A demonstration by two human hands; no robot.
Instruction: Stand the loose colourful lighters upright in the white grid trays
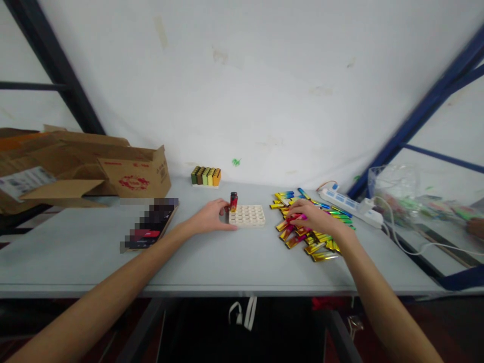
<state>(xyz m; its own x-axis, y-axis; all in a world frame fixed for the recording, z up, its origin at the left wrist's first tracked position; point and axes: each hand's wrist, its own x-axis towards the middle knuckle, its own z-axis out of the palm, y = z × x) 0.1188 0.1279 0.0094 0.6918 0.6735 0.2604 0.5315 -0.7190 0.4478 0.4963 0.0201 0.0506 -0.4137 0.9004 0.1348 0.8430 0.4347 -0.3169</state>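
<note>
A white slotted tray (247, 216) lies on the table in front of me, with a pair of red, dark-topped lighters (233, 201) upright at its back left corner. My left hand (212, 217) grips the tray's left side, thumb along the front corner and fingers close to those lighters. To the right is a loose pile of shiny lighters (319, 239) in yellow, magenta, blue and green. Over the pile, my right hand (312, 218) has its fingers curled down and closed on a magenta lighter (298, 218), partly hidden by the fingers.
Against the wall stands a filled block of lighters (206, 176) with coloured bodies. An open cardboard box (139, 171) and a dark pixelated object (153, 222) are at left. Behind the pile runs a white power strip (351, 205) with a cable; a clear plastic bag (395, 186) is farther right.
</note>
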